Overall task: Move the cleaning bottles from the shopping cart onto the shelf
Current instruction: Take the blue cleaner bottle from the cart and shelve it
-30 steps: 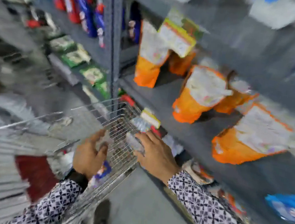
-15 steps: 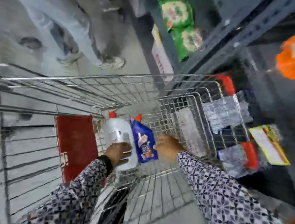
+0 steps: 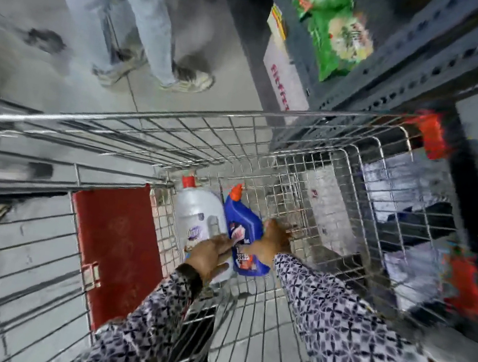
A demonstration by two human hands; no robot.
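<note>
Two cleaning bottles lie side by side in the wire shopping cart. One is a white bottle with a red cap, the other a smaller blue bottle with an orange-red cap. My left hand lies over the lower end of the white bottle, its fingers curled across it towards the blue one. My right hand is wrapped around the right side of the blue bottle. Both bottles rest on the cart's floor. The grey metal shelf rises to the right of the cart.
A red plastic seat flap hangs at the cart's near left. A person in jeans stands in the aisle beyond the cart. Green packets sit on the shelf above, and wrapped packs lie low on the right.
The view swung down from the shelf of orange pouches into the cart. Both hands left the cart's rim, reached inside and closed on the white and blue bottles.
</note>
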